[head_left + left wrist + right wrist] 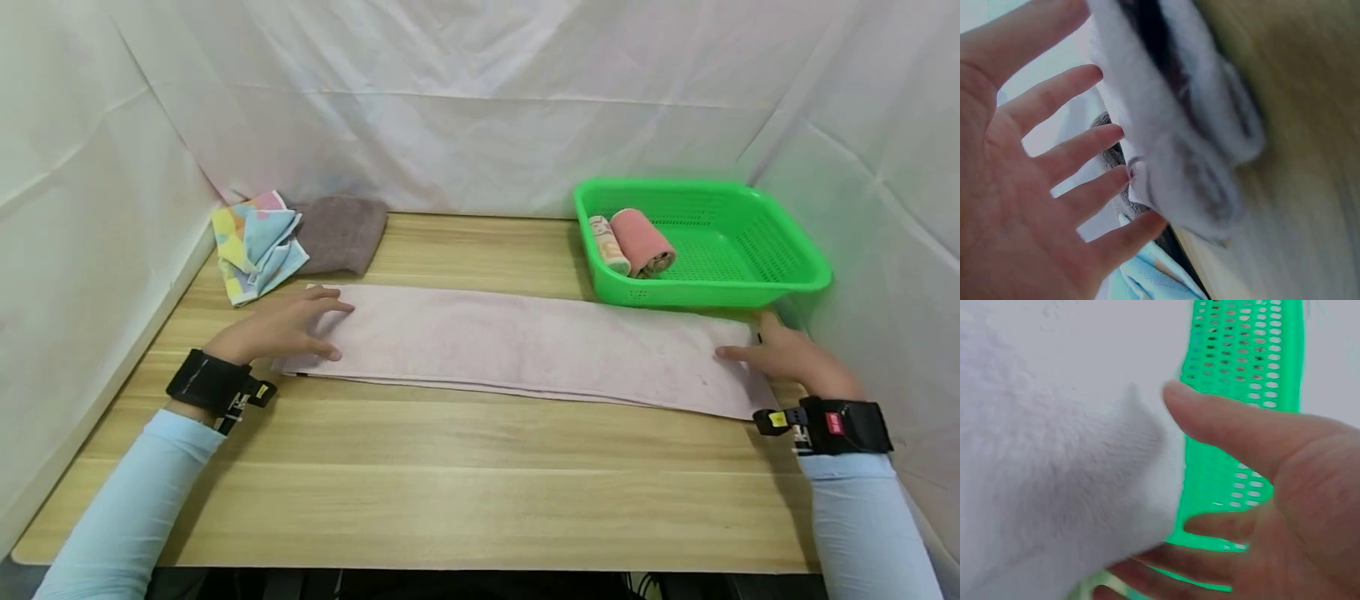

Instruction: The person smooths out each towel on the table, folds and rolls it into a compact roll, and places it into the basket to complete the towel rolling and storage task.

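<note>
A long pale pink towel (525, 342), folded into a strip, lies across the middle of the table. Over its left end is my left hand (288, 327), fingers spread and fairly straight. The left wrist view shows the layered folded end of the towel (1179, 144) just beyond those fingertips. At the opposite end, my right hand (798, 358) has its thumb over the towel's corner. In the right wrist view, the thumb (1229, 425) stands well apart from the fingers, which lie along the towel's edge and are partly hidden by it.
Behind the towel's right part stands a green basket (720, 292) with a rolled pink towel (641, 240) and a smaller patterned roll (609, 246). At the back left lie a folded grey-brown towel (341, 233) and a colourful cloth (258, 246). White sheets (465, 108) enclose the table.
</note>
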Motion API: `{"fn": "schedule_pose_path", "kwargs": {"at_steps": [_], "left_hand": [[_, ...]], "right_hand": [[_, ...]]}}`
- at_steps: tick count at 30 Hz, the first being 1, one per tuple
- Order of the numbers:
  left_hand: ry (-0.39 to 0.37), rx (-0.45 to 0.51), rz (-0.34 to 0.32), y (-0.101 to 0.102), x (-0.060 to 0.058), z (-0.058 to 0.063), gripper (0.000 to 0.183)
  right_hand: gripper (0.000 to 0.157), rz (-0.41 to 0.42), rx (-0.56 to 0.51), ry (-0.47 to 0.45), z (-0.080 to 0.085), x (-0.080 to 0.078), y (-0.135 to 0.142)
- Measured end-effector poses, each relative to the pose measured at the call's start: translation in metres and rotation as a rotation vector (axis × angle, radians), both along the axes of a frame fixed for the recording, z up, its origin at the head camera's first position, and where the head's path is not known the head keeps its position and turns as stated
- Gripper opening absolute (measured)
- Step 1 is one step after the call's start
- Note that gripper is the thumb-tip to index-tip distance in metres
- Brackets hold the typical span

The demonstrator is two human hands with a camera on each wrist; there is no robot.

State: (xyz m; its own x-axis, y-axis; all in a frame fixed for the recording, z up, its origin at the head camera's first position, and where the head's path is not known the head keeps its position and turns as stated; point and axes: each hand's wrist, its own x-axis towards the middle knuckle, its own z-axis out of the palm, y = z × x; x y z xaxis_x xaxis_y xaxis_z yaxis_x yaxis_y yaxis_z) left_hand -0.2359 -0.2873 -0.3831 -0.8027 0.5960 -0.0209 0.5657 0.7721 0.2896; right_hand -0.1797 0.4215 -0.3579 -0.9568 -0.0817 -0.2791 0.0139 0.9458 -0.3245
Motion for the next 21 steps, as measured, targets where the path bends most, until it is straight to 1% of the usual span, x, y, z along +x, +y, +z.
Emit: {"fn": "schedule_pose_path", "kwargs": {"at_steps": [3, 6, 8, 10, 13, 16, 19, 21], "left_hand": [[-0.071, -0.027, 0.011, 0.001, -0.001, -0.001, 0.082], [-0.091, -0.046, 0.024, 0.000, -0.001, -0.001, 0.084], [-0.095, -0.057, 0.030, -0.002, 0.000, -0.001, 0.084], [-0.093, -0.062, 0.030, -0.003, 0.000, -0.002, 0.085], [-0.109, -0.057, 0.029, -0.003, 0.001, -0.001, 0.085], [-0.121, -0.042, 0.032, -0.003, 0.003, 0.000, 0.084], [-0.133, -0.033, 0.039, -0.002, 0.004, 0.002, 0.084], [-0.140, -0.033, 0.048, 0.000, 0.004, 0.002, 0.084]], "right_hand": [[0.113, 0.022, -0.001, 0.024, -0.004, -0.011, 0.001], [0.113, 0.024, 0.035, 0.018, -0.007, -0.017, 0.004], [0.113, -0.001, 0.019, -0.004, -0.007, -0.019, 0.006], [0.110, -0.030, -0.035, -0.025, -0.010, -0.019, 0.010], [0.107, -0.066, -0.157, -0.037, -0.013, -0.018, 0.014], [0.107, -0.091, -0.225, -0.038, -0.016, -0.014, 0.019], [0.105, -0.108, -0.284, -0.015, -0.016, -0.007, 0.025], [0.099, -0.125, -0.324, 0.016, -0.015, -0.002, 0.030]]}}
